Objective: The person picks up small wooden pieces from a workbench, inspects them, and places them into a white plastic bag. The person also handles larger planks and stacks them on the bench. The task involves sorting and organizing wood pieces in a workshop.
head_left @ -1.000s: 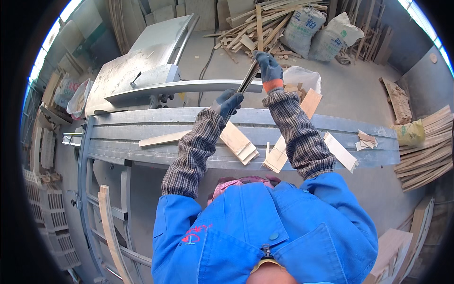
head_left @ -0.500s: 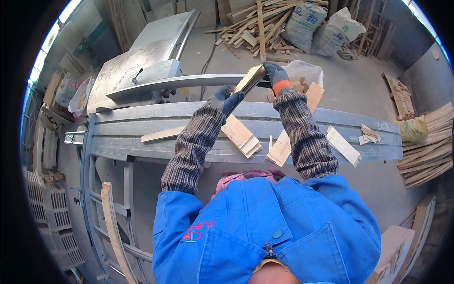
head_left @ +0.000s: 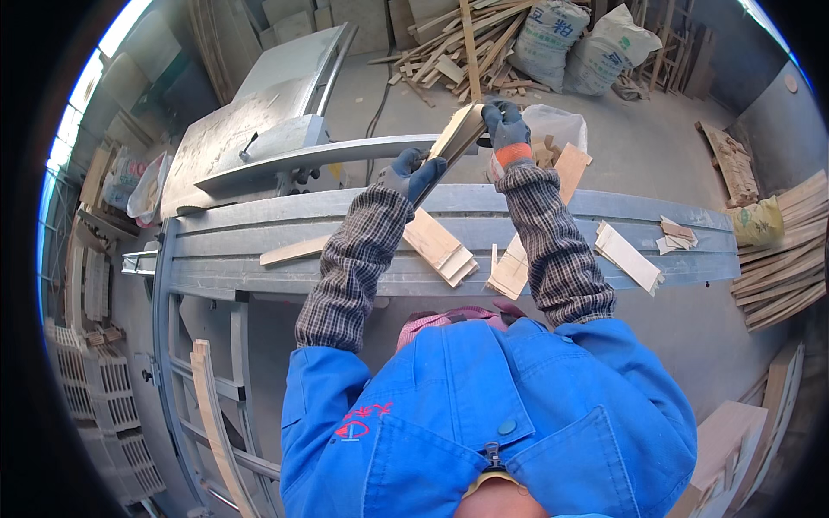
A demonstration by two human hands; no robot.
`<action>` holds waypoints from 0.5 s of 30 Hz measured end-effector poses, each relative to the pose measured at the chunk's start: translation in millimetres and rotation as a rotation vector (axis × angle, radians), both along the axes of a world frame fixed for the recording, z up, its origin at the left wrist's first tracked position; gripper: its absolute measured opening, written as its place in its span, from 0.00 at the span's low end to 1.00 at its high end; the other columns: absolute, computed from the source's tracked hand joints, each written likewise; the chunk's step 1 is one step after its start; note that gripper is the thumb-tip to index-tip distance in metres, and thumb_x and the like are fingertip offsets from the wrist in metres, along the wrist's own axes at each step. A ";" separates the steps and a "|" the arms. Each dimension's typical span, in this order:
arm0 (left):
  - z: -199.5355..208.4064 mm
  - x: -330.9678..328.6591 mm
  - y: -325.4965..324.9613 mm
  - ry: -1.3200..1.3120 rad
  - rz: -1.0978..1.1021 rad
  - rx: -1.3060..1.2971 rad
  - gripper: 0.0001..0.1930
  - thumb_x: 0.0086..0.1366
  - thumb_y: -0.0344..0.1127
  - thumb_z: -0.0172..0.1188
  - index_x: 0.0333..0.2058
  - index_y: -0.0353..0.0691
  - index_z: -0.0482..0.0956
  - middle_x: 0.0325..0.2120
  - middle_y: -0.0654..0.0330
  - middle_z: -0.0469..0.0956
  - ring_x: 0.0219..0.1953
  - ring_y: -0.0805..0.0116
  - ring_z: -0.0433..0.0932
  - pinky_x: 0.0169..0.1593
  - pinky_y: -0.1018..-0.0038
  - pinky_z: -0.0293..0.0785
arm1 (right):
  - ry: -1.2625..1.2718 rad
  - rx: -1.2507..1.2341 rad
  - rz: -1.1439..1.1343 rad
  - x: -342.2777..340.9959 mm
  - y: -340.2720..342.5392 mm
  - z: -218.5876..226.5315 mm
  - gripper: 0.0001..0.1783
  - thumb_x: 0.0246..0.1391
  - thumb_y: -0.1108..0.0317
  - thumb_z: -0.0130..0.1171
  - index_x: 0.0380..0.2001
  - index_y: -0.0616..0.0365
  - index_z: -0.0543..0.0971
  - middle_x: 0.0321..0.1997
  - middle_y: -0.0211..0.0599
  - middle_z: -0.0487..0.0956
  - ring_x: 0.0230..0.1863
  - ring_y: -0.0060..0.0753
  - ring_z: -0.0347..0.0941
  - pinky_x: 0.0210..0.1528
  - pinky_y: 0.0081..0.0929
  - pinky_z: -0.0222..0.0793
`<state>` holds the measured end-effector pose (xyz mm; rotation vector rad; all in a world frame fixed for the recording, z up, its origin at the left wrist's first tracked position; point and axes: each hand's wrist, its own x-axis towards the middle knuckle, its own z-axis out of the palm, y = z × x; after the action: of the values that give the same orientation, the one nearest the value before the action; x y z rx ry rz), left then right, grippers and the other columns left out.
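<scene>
Above the far edge of the grey metal table (head_left: 345,270), both my gloved hands hold a tilted stack of thin wooden boards (head_left: 457,136). My left hand (head_left: 413,173) is closed round its lower left end. At the upper right end my right hand (head_left: 506,129) grips it, the glove's orange cuff showing. Just below, a few pale wooden boards (head_left: 439,246) lie together on the table. Under my right forearm another group of boards (head_left: 511,266) lies partly covered. A narrow wooden strip (head_left: 298,250) rests to the left of my left sleeve.
A metal rail (head_left: 337,153) runs behind the table. Pale boards (head_left: 628,256) and small offcuts (head_left: 678,235) lie on its right part. Beyond stand a white bag of wood pieces (head_left: 561,128), a scrap wood pile (head_left: 440,60) and filled sacks (head_left: 550,43). Long strips (head_left: 786,255) are stacked at right.
The stack in my hands has tilted slightly and its boards look a little more fanned apart. Both hands keep their hold, and the view has shifted slightly.
</scene>
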<state>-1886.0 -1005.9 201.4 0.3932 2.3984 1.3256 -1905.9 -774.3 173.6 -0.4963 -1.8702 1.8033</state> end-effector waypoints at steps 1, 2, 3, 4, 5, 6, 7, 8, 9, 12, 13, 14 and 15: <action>4.2 0.4 -1.3 -0.010 0.009 -0.024 0.37 0.59 0.63 0.60 0.55 0.36 0.71 0.46 0.49 0.79 0.50 0.63 0.76 0.56 0.70 0.69 | 0.015 -0.005 -0.004 3.6 -5.3 5.1 0.17 0.54 0.57 0.60 0.43 0.55 0.80 0.31 0.40 0.80 0.28 0.29 0.77 0.26 0.28 0.78; -1.4 -2.2 -4.5 0.000 0.020 -0.032 0.37 0.59 0.63 0.60 0.55 0.36 0.71 0.46 0.49 0.79 0.50 0.63 0.77 0.56 0.69 0.70 | 0.031 -0.011 -0.007 6.7 -9.9 8.6 0.16 0.54 0.58 0.60 0.43 0.55 0.80 0.30 0.39 0.80 0.28 0.29 0.77 0.26 0.29 0.78; -12.6 -6.4 -9.4 0.011 0.031 -0.040 0.36 0.60 0.62 0.60 0.55 0.37 0.71 0.46 0.49 0.79 0.50 0.62 0.77 0.55 0.69 0.70 | 0.028 -0.008 0.032 6.6 -9.7 0.7 0.14 0.54 0.61 0.61 0.43 0.55 0.80 0.29 0.38 0.80 0.28 0.28 0.77 0.26 0.27 0.76; -14.7 -10.9 -9.0 0.028 0.034 -0.043 0.36 0.60 0.62 0.60 0.55 0.37 0.72 0.46 0.49 0.79 0.50 0.62 0.77 0.55 0.68 0.70 | 0.043 0.030 0.043 3.3 -3.6 -4.4 0.15 0.55 0.61 0.61 0.43 0.55 0.80 0.31 0.36 0.80 0.29 0.26 0.77 0.27 0.27 0.77; -4.2 -1.9 -7.0 0.055 -0.030 -0.065 0.35 0.60 0.60 0.60 0.56 0.37 0.71 0.46 0.51 0.79 0.50 0.62 0.77 0.55 0.68 0.71 | 0.048 0.064 0.057 3.6 0.0 -13.4 0.15 0.55 0.61 0.61 0.44 0.54 0.79 0.32 0.34 0.79 0.30 0.25 0.76 0.28 0.26 0.78; -5.7 0.8 -2.4 0.074 -0.026 -0.079 0.35 0.60 0.60 0.60 0.56 0.38 0.71 0.46 0.51 0.80 0.50 0.63 0.77 0.55 0.68 0.71 | 0.054 0.097 0.071 2.2 3.8 -21.2 0.15 0.56 0.61 0.62 0.44 0.54 0.79 0.33 0.32 0.79 0.31 0.24 0.76 0.29 0.25 0.78; -8.3 2.1 0.6 0.096 -0.016 -0.095 0.35 0.60 0.59 0.60 0.57 0.38 0.71 0.46 0.51 0.80 0.50 0.63 0.77 0.55 0.68 0.71 | 0.062 0.056 0.057 3.1 1.0 -15.2 0.14 0.57 0.60 0.60 0.45 0.52 0.79 0.32 0.30 0.79 0.29 0.22 0.76 0.29 0.24 0.78; -10.7 2.9 2.9 0.117 -0.007 -0.111 0.35 0.60 0.58 0.61 0.57 0.38 0.71 0.46 0.51 0.80 0.50 0.63 0.77 0.55 0.68 0.70 | 0.088 0.075 0.055 -0.6 -1.5 -16.9 0.15 0.57 0.59 0.59 0.46 0.51 0.79 0.31 0.32 0.79 0.28 0.23 0.75 0.29 0.24 0.76; -12.3 3.3 4.1 0.037 0.021 -0.077 0.35 0.60 0.57 0.61 0.58 0.39 0.71 0.46 0.50 0.80 0.50 0.63 0.77 0.56 0.68 0.70 | 0.115 0.095 0.052 -5.1 -4.4 -18.2 0.16 0.57 0.58 0.58 0.47 0.50 0.79 0.30 0.34 0.79 0.26 0.23 0.74 0.29 0.25 0.74; -20.2 5.1 6.4 -0.007 0.056 0.011 0.34 0.60 0.57 0.61 0.58 0.41 0.71 0.47 0.51 0.79 0.50 0.63 0.77 0.56 0.69 0.70 | 0.047 0.108 0.076 -4.4 -13.0 -10.9 0.23 0.56 0.55 0.57 0.54 0.46 0.75 0.31 0.37 0.79 0.26 0.25 0.74 0.29 0.25 0.73; -24.4 3.3 4.5 0.003 0.073 0.022 0.34 0.60 0.57 0.61 0.58 0.41 0.71 0.47 0.51 0.79 0.50 0.63 0.77 0.56 0.69 0.70 | 0.004 0.101 0.104 -3.4 -19.2 -6.2 0.25 0.56 0.55 0.57 0.57 0.44 0.73 0.32 0.37 0.79 0.27 0.26 0.75 0.28 0.25 0.74; -31.4 -0.4 2.2 0.013 0.090 0.034 0.34 0.60 0.57 0.61 0.58 0.41 0.71 0.47 0.50 0.79 0.50 0.63 0.77 0.56 0.69 0.70 | 0.005 0.073 0.091 -4.9 -23.1 -6.3 0.28 0.56 0.54 0.57 0.60 0.42 0.69 0.35 0.38 0.79 0.28 0.28 0.76 0.28 0.26 0.74; -36.0 -2.3 -0.4 0.022 0.108 0.045 0.34 0.60 0.57 0.61 0.58 0.41 0.71 0.47 0.50 0.79 0.50 0.63 0.77 0.56 0.69 0.70 | 0.005 0.045 0.079 -6.6 -27.2 -6.1 0.31 0.55 0.54 0.57 0.63 0.40 0.65 0.37 0.39 0.79 0.29 0.30 0.76 0.27 0.27 0.75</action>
<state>-1888.2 -1006.3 165.4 0.2961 2.4427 1.4302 -1912.5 -801.4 167.5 -0.4064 -1.9473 1.8056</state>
